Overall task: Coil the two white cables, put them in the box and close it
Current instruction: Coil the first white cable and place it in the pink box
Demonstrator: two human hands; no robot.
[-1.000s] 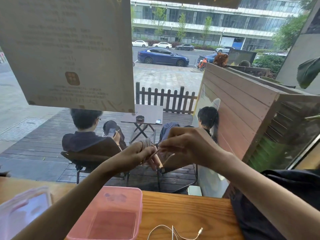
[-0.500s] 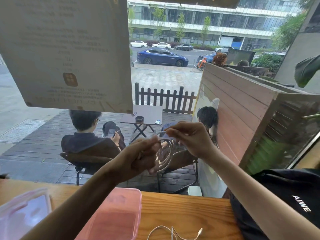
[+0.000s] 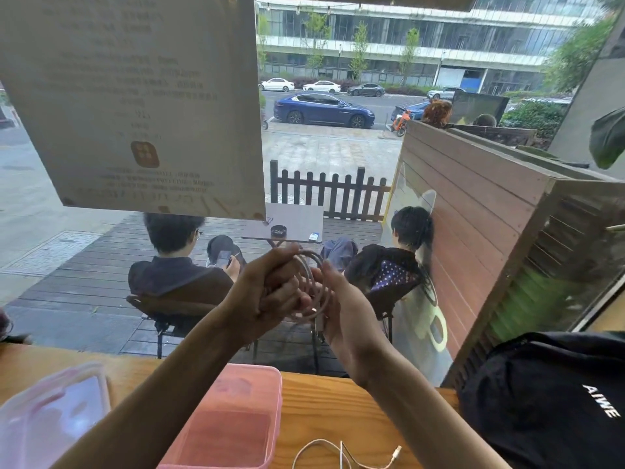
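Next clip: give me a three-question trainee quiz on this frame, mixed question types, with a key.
1. True or false: the pink box on the wooden table already holds a coiled cable.
2. Multiple choice: where is the second white cable?
A. in the box
B. lying loose on the table, right of the box
C. draped over the black bag
3. Fill in: the box's lid lies to the ___ of the box.

Key:
1. False; the box looks empty, and the coiled cable is held up between the left hand and right hand.
2. B
3. left
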